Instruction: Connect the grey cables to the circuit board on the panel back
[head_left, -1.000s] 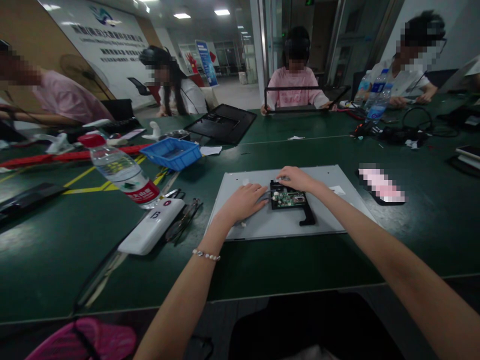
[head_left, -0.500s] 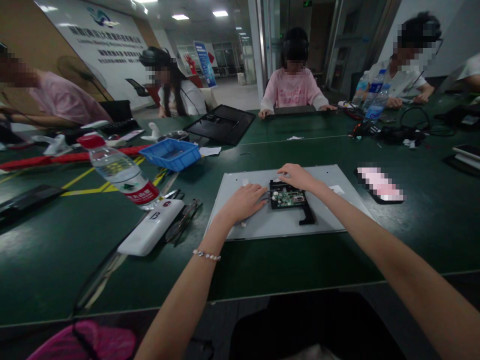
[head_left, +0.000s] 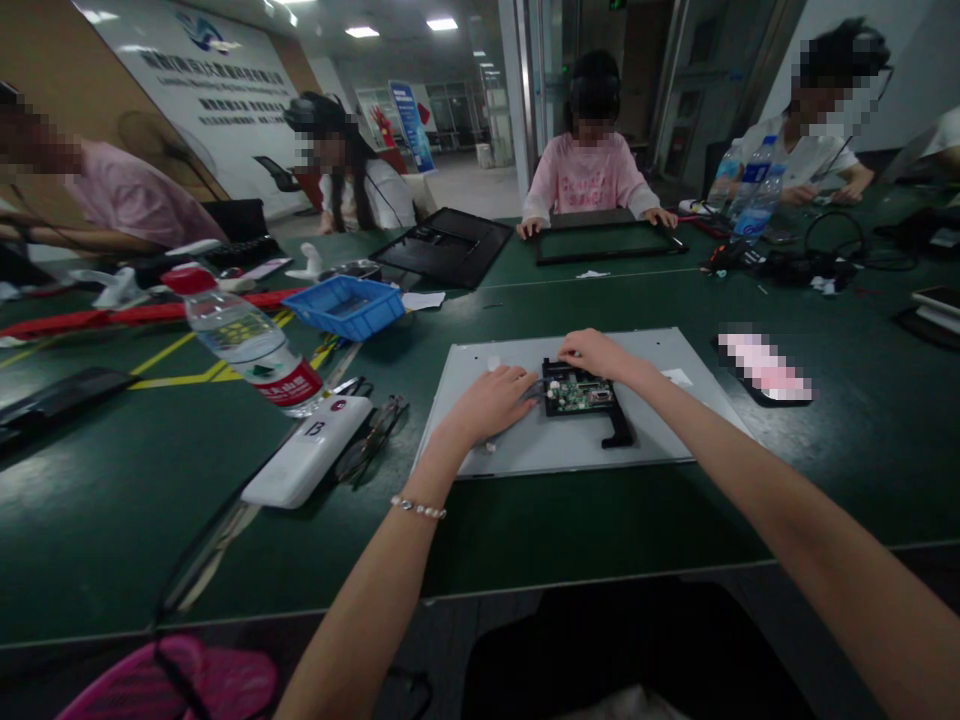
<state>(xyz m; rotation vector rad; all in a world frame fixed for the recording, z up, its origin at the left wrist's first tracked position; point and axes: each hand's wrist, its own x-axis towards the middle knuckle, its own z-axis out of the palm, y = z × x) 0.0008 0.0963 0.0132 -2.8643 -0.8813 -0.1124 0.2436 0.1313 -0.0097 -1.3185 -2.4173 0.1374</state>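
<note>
A flat silver-grey panel (head_left: 660,440) lies on the table in front of me. On it sits a black plastic bracket (head_left: 619,428) holding a green circuit board (head_left: 585,396). My left hand (head_left: 499,402) rests palm down on the panel left of the board, its fingers stretched over thin grey cables (head_left: 534,388) that run to the board's left side. At the bracket's far left corner, my right hand (head_left: 591,352) has its fingers curled together in a pinch. Whatever is between those fingertips is hidden.
Left of the panel are glasses (head_left: 369,440), a white power bank (head_left: 307,455), a water bottle (head_left: 255,345) and a blue tray (head_left: 345,308). A phone (head_left: 765,365) lies to the right. Across the table, a co-worker holds a black frame (head_left: 611,245); a black cover (head_left: 446,248) lies nearby.
My right fingers have drawn in closer at the bracket's corner. My left hand has hardly moved. The co-worker opposite has tipped the black frame, so its opening now shows.
</note>
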